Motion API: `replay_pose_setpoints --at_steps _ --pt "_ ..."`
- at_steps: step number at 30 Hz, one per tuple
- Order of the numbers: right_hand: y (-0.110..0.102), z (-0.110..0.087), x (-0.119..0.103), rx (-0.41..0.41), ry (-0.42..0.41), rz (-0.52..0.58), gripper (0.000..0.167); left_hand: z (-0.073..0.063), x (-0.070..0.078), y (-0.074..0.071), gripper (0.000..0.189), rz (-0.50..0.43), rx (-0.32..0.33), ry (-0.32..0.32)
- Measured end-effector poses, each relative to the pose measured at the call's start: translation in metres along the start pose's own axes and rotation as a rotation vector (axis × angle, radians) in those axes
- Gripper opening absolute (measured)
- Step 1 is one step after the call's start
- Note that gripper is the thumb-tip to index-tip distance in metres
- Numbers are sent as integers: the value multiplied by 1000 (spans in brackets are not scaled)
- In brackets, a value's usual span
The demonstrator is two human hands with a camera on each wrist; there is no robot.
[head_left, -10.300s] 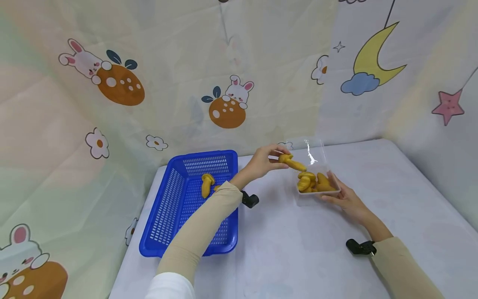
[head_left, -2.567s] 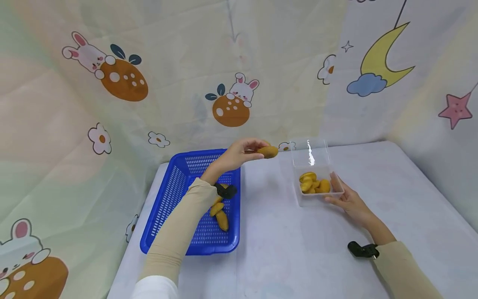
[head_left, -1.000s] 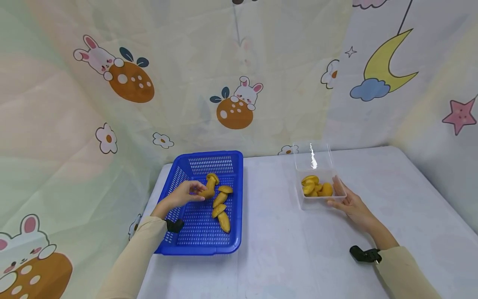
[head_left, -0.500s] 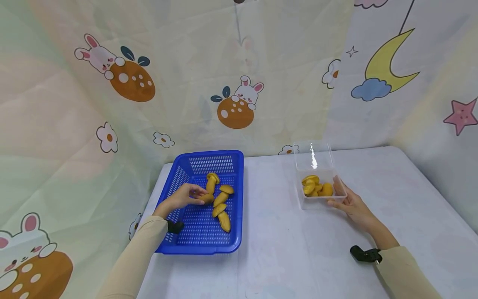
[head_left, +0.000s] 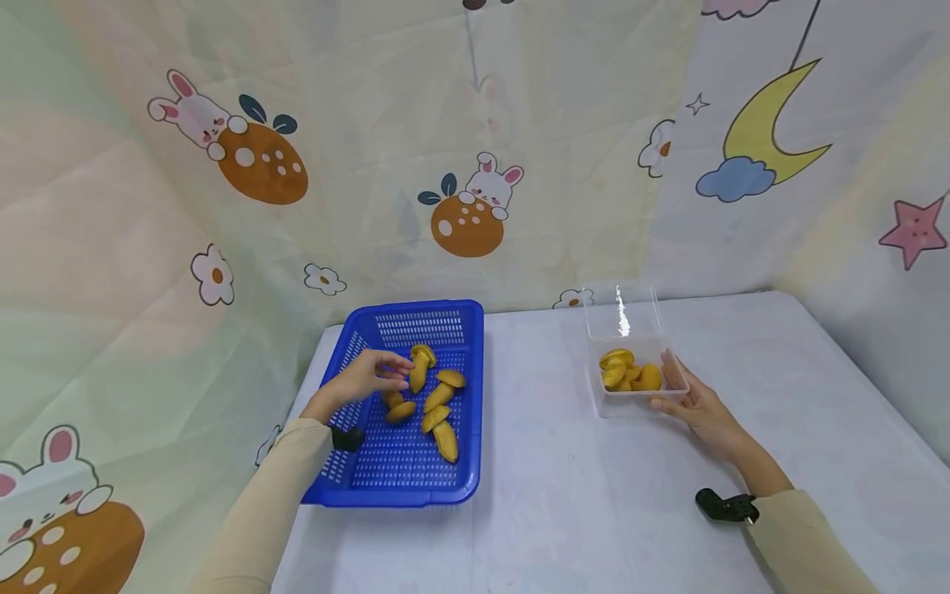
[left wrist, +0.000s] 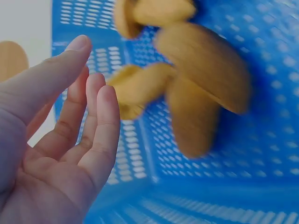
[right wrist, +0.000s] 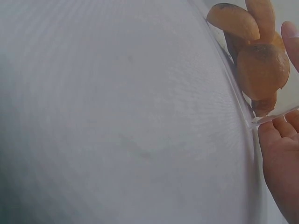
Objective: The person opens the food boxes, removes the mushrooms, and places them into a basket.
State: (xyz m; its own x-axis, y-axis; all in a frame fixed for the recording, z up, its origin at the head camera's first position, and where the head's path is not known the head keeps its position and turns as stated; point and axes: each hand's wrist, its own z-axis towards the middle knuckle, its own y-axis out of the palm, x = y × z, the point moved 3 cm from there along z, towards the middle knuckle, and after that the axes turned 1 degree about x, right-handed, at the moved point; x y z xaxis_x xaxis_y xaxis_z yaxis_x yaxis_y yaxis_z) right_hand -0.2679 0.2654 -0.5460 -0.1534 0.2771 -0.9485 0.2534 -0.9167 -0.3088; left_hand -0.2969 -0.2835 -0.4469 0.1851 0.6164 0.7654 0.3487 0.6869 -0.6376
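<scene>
A blue plastic basket [head_left: 404, 497] with perforated sides stands at left on the table. My left hand [head_left: 364, 375] hovers above its left part, fingers loosely bent and apart, holding nothing. Just below the hand lies a yellow-brown mushroom [head_left: 401, 412]; the left wrist view shows its broad cap [left wrist: 205, 65]. Several other mushrooms [head_left: 441, 433] lie along the middle and right of the basket. On the right, my right hand [head_left: 701, 408] holds the corner of a clear plastic box [head_left: 631, 403] between thumb and fingers. Several mushrooms [right wrist: 264, 72] sit inside it, and its transparent lid [head_left: 619, 318] stands raised.
A white cloth [head_left: 542, 462] covers the table, with bare cloth between basket and box. A printed fabric curtain [head_left: 356, 148] hangs behind and along both sides. Black wrist devices [head_left: 723, 505] are worn on both arms.
Earlier my left hand carried a mushroom between box and basket. Over the last half second it has let one go in the basket and risen slightly. My right hand stays at the box.
</scene>
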Motion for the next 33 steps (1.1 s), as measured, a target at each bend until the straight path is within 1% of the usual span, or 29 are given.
replay_pose_setpoints --at_steps 3,4,5,9,11,15,18,20,23,24,27,31,33 --pt "0 0 1 -1 -5 5 91 8 12 -1 30 -6 -1 32" --pt "0 0 2 -1 -6 4 91 12 14 0 31 -5 -5 49" --pt "0 0 2 0 -4 1 91 15 20 1 30 -19 -10 55" --pt "0 1 2 7 1 2 91 29 43 6 27 -50 -35 42" --pt "0 0 1 8 5 2 91 36 54 10 26 -57 -35 28" --pt "0 -1 0 8 7 5 91 51 75 22 33 -80 -45 63" --pt "1 -1 -2 13 13 4 91 63 91 34 35 -112 -43 115" --pt "1 -1 -1 15 17 7 91 71 102 45 33 -130 -27 131" --pt "1 0 -1 16 7 4 91 82 116 62 32 -179 -3 122" --pt "1 0 0 16 7 6 91 85 121 69 33 -197 4 113" --pt "0 -1 0 19 2 3 90 95 135 90 35 -245 20 112" --pt "0 -1 1 24 7 4 90 106 150 116 34 -268 48 126" --pt "1 -1 2 27 12 6 90 110 156 128 33 -266 62 116"
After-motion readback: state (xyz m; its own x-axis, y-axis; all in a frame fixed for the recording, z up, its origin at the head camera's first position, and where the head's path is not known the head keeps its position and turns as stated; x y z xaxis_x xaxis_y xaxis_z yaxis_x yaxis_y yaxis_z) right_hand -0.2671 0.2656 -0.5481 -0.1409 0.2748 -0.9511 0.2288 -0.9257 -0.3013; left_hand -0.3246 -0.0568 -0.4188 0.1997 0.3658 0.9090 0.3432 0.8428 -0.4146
